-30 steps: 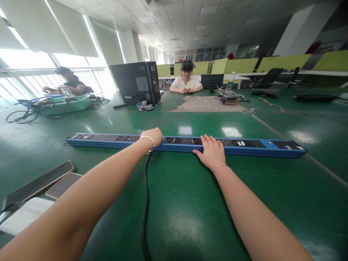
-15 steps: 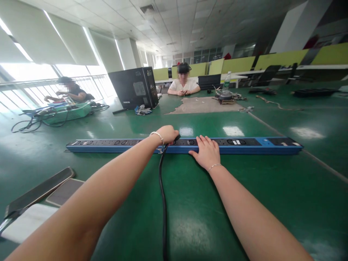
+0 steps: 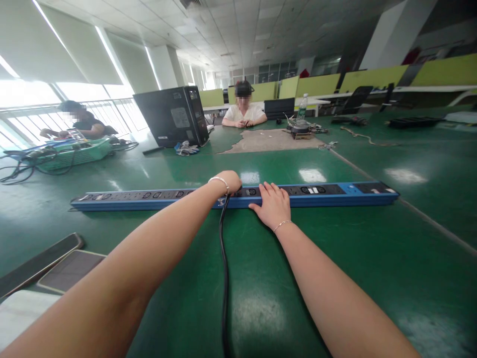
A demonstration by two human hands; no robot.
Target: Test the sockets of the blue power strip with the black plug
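Observation:
A long blue power strip (image 3: 194, 203) with black sockets along its top lies across the green table (image 3: 261, 273). My left hand (image 3: 230, 182) is closed at the strip's middle around the end of a black power cord (image 3: 223, 248). The plug in its fingers is hidden, so how far it sits in a socket cannot be told. From there the cord runs down towards me. My right hand (image 3: 273, 203) rests on the strip just right of the left one, fingers stretched over the top and thumb at the front edge.
A black computer case (image 3: 171, 117) stands at the back left, with gloves (image 3: 186, 148) beside it. Further left is a green basket (image 3: 74, 155) with cables. Flat dark panels (image 3: 72, 271) lie near my left forearm. Two people (image 3: 244, 112) sit beyond the table.
The whole view has shifted, so the scene lies further left. My left hand has turned down closer over the strip, covering the plug end that showed before. My right hand keeps its place on the strip.

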